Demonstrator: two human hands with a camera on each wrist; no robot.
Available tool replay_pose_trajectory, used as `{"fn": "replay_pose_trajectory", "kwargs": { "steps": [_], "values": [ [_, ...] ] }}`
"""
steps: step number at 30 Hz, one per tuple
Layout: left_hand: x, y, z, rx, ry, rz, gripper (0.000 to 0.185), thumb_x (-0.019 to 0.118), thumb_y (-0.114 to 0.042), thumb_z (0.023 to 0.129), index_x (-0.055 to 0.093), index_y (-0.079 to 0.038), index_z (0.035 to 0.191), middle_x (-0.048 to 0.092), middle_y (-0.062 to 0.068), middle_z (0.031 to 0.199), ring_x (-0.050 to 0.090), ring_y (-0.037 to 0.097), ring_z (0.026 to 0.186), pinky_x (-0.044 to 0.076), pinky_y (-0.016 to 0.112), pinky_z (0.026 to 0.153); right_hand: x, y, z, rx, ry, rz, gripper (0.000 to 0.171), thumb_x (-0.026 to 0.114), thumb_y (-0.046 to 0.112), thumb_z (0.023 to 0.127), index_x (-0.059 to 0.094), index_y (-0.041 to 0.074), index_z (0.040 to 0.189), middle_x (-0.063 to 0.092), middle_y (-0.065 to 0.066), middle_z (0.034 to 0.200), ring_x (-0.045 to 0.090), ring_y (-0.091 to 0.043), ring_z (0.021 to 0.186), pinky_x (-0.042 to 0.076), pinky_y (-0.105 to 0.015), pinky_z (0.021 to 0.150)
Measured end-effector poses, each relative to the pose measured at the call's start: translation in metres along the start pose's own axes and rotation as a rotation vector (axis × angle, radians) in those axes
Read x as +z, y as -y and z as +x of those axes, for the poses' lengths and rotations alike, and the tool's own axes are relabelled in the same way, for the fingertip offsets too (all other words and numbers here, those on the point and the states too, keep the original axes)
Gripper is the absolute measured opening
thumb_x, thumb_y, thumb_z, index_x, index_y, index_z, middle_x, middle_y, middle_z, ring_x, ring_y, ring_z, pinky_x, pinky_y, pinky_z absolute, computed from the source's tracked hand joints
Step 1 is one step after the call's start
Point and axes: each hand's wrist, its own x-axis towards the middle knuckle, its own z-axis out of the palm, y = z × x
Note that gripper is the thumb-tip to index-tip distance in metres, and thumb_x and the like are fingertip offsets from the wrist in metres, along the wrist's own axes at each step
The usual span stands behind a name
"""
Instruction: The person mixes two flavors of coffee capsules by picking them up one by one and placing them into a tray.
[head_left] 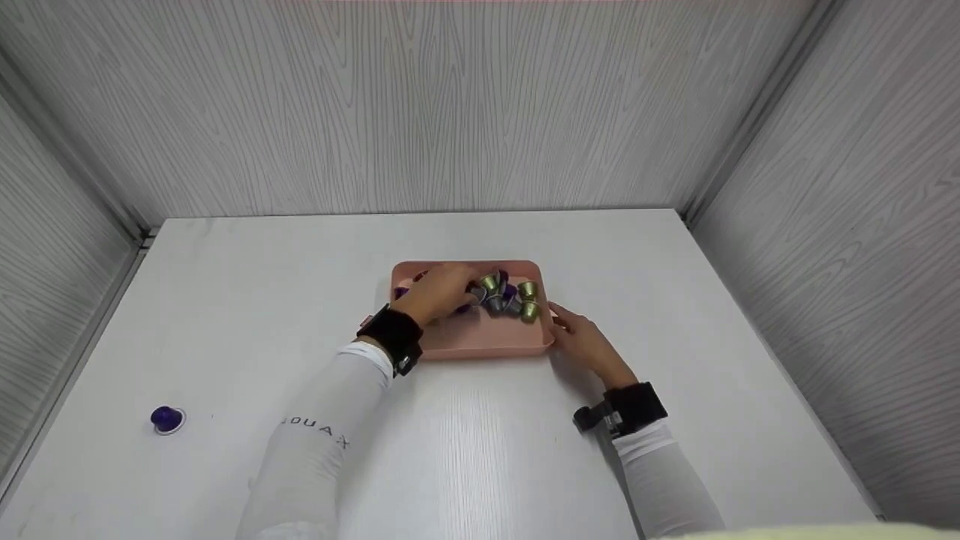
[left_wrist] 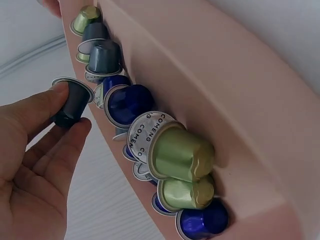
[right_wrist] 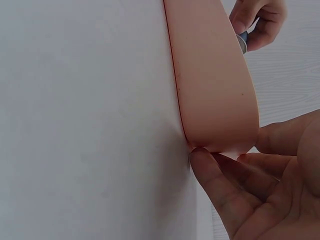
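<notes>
A shallow pink tray (head_left: pixel 480 345) stands on the white table, with coffee capsules in green, dark grey and blue-purple lying in it. My left hand (head_left: pixel 441 291) is over the tray. Between thumb and fingers it pinches a dark grey capsule (left_wrist: pixel 74 102), raised at the level of the tray's rim in the left wrist view. At the tray's front right corner, my right hand (head_left: pixel 589 345) grips the wall, fingertips low against the side (right_wrist: pixel 220 120). Closest to the left wrist camera are a green capsule (left_wrist: pixel 182 152) and a blue capsule (left_wrist: pixel 131 106).
One purple capsule (head_left: pixel 166 419) lies by itself on the table (head_left: pixel 247 300) at the front left. A grey wood-grain panel (head_left: pixel 465 112) rises behind the table, and similar panels flank it left and right.
</notes>
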Motion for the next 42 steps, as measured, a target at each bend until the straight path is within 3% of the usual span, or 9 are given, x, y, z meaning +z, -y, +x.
{"fn": "replay_pose_trajectory", "kwargs": {
  "steps": [2, 8, 13, 17, 22, 30, 38, 42],
  "values": [
    [0.002, -0.002, 0.004, 0.014, 0.002, 0.008, 0.045, 0.065, -0.002, 0.090, 0.060, -0.013, 0.133, 0.067, 0.003, 0.108, 0.056, 0.016, 0.092, 0.047, 0.032, 0.083, 0.000, 0.001, -0.001, 0.002, -0.002, 0.011, 0.052, 0.046, 0.022, 0.103, 0.033, 0.010, 0.153, 0.056, -0.020, 0.134, 0.054, -0.031, 0.121, 0.041, -0.047, 0.101],
    [0.011, -0.006, 0.011, 0.008, 0.038, 0.078, 0.012, 0.067, -0.008, 0.091, 0.067, -0.006, 0.102, 0.067, 0.005, 0.096, 0.061, 0.020, 0.088, 0.050, 0.036, 0.081, 0.002, 0.003, 0.000, 0.016, -0.006, 0.031, 0.053, 0.047, 0.023, 0.103, 0.033, 0.011, 0.153, 0.056, -0.019, 0.135, 0.054, -0.030, 0.121, 0.042, -0.046, 0.100],
    [0.017, -0.005, 0.013, -0.008, 0.071, 0.151, 0.008, 0.069, -0.015, 0.092, 0.069, -0.007, 0.095, 0.068, 0.004, 0.091, 0.062, 0.021, 0.084, 0.050, 0.038, 0.077, 0.004, 0.004, 0.000, 0.012, 0.000, 0.031, 0.053, 0.047, 0.023, 0.103, 0.034, 0.011, 0.153, 0.056, -0.019, 0.134, 0.056, -0.029, 0.118, 0.043, -0.046, 0.098],
    [0.019, -0.003, 0.012, -0.014, 0.080, 0.159, 0.007, 0.070, -0.014, 0.091, 0.071, -0.008, 0.088, 0.067, 0.003, 0.087, 0.060, 0.019, 0.079, 0.050, 0.036, 0.074, 0.004, 0.003, 0.000, 0.020, 0.004, 0.033, 0.052, 0.046, 0.023, 0.103, 0.034, 0.013, 0.153, 0.056, -0.019, 0.135, 0.057, -0.027, 0.116, 0.044, -0.045, 0.097],
    [0.014, 0.000, 0.008, -0.032, 0.075, 0.099, 0.005, 0.070, -0.010, 0.090, 0.072, -0.006, 0.088, 0.068, 0.004, 0.088, 0.058, 0.018, 0.079, 0.050, 0.035, 0.076, 0.004, 0.003, -0.001, 0.019, 0.005, 0.035, 0.053, 0.045, 0.023, 0.103, 0.033, 0.013, 0.153, 0.056, -0.019, 0.135, 0.058, -0.027, 0.115, 0.044, -0.045, 0.097],
    [0.000, 0.011, -0.008, 0.029, 0.032, 0.104, 0.008, 0.063, -0.011, 0.095, 0.067, -0.007, 0.088, 0.063, 0.003, 0.085, 0.054, 0.019, 0.077, 0.047, 0.036, 0.071, 0.005, 0.003, 0.000, -0.012, -0.004, 0.042, 0.052, 0.046, 0.022, 0.104, 0.034, 0.010, 0.153, 0.057, -0.018, 0.133, 0.058, -0.028, 0.117, 0.044, -0.044, 0.098],
    [-0.009, 0.029, -0.030, 0.073, -0.015, 0.119, 0.016, 0.063, -0.020, 0.096, 0.069, -0.006, 0.102, 0.066, 0.007, 0.098, 0.061, 0.024, 0.093, 0.047, 0.040, 0.085, 0.005, 0.003, 0.001, 0.002, -0.010, 0.014, 0.051, 0.046, 0.022, 0.104, 0.034, 0.012, 0.153, 0.057, -0.018, 0.134, 0.057, -0.029, 0.119, 0.044, -0.045, 0.098],
    [-0.014, 0.036, -0.045, 0.064, -0.025, 0.136, 0.024, 0.064, -0.023, 0.096, 0.068, -0.004, 0.110, 0.066, 0.011, 0.104, 0.060, 0.025, 0.099, 0.047, 0.042, 0.089, 0.005, 0.003, 0.001, 0.003, -0.010, 0.026, 0.051, 0.046, 0.021, 0.104, 0.035, 0.011, 0.152, 0.057, -0.018, 0.133, 0.057, -0.028, 0.118, 0.044, -0.044, 0.097]
  ]
}}
